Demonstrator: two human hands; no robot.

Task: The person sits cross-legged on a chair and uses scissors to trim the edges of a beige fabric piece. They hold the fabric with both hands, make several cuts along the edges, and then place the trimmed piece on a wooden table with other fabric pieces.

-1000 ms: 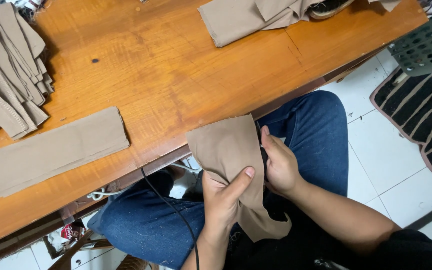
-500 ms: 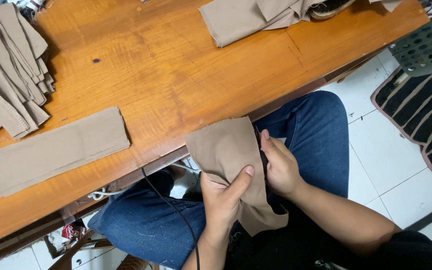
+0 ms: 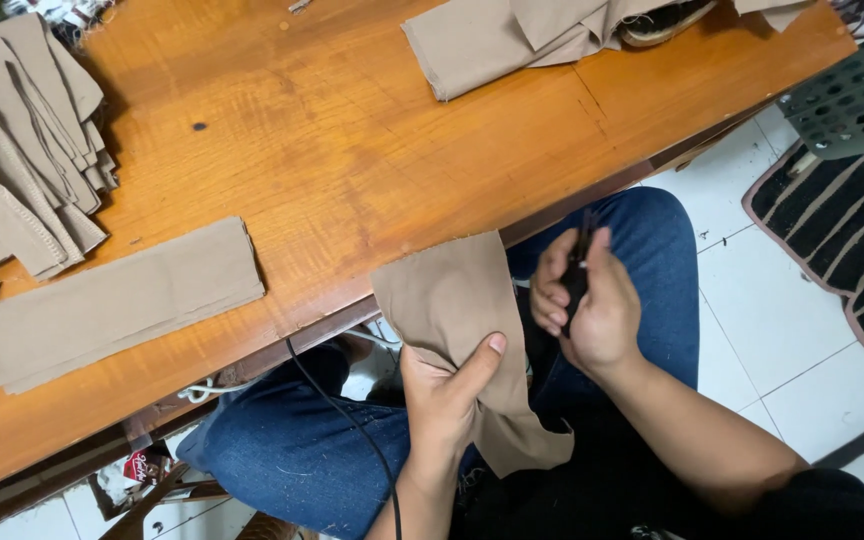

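Released by right hand (image 3: 592, 305), now gripping dark tool (image 3: 577, 285); left hand (image 3: 447, 395) pinches cloth (image 3: 452, 300).

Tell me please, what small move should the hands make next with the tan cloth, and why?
Probably bring the right hand back to the tan cloth piece. The left hand alone pinches the cloth over the lap, while the right holds a small dark tool just beside its edge, apart from it.
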